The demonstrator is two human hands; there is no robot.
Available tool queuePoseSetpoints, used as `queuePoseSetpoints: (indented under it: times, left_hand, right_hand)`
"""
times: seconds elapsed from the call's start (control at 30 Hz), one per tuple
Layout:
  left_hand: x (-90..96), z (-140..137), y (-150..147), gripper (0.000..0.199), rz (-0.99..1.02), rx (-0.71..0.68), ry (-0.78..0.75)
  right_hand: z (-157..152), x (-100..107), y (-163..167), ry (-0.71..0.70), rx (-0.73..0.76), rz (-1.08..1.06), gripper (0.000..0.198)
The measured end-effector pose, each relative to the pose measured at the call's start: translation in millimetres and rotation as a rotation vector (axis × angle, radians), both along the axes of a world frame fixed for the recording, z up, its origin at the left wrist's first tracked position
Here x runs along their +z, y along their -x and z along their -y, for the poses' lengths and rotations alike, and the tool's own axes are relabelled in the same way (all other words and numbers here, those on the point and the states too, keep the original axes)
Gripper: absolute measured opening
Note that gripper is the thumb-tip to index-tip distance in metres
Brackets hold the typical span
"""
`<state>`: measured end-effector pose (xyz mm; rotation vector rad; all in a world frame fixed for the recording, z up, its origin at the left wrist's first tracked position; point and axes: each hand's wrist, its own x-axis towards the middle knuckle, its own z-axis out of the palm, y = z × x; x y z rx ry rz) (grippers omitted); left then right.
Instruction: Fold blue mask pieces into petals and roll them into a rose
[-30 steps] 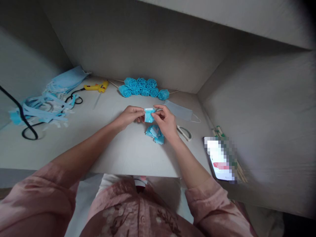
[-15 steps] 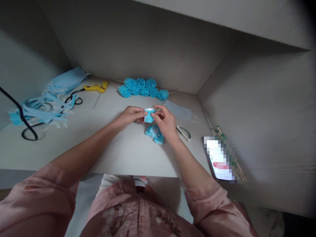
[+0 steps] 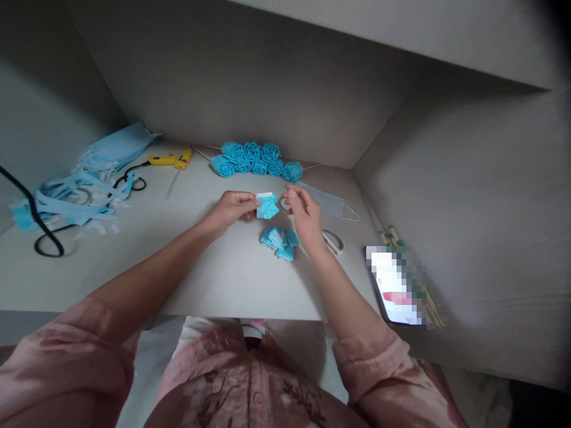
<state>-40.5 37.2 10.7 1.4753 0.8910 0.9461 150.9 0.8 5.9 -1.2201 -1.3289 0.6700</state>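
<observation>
My left hand pinches a small folded piece of blue mask fabric by its left edge. The piece has a white strip along its top and a pointed right side with folded corners. Just to its right is my right hand, apart from the fabric, its fingers loosely bent and parted. A small dark ring-like thing shows by those fingers; I cannot tell what it is. Below both hands lies a small heap of cut blue pieces. A pale curved handle sticks out beside my right wrist.
Blue fabric roses on sticks line the back. A yellow glue gun, stacked masks and cut blue strips with a black cord lie left. A flat mask, a phone and thin sticks are right.
My right fingers have let go of the blue piece and moved slightly right. Its right side now shows as a folded point. The left hand keeps its hold.
</observation>
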Motion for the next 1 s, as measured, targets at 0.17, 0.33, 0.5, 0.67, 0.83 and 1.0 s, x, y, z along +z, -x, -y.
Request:
queuePoseSetpoints:
  times: [0.17,0.33,0.5,0.67,0.83,1.0]
  left_hand:
    - [-0.5,3,-3,0.034,0.024,-0.018,0.014]
    - [-5.7,5,-7,0.035,0.024,-0.044,0.02]
    - [-9.6,4,-9,0.038,0.012,-0.049,0.024]
    - [-7.3,3,-8,0.04,0.006,-0.056,0.006]
    - [-5.8,1,-6,0.041,0.025,-0.014,-0.003]
    - [-8.1,0,-6,0.043,0.053,0.021,-0.013]
  right_hand:
    - [-1,-2,5,0.161,0.156,-0.051,0.055]
    - [1,-5,9,0.205,0.222,-0.061,0.038]
    - [-1,-10,5,0.137,0.193,0.026,0.037]
    - [-2,-11,6,0.087,0.137,0.091,0.038]
    - [0,-4,6,0.184,0.193,-0.125,0.043]
    - [3,3,5,0.169,0.168,-0.12,0.042]
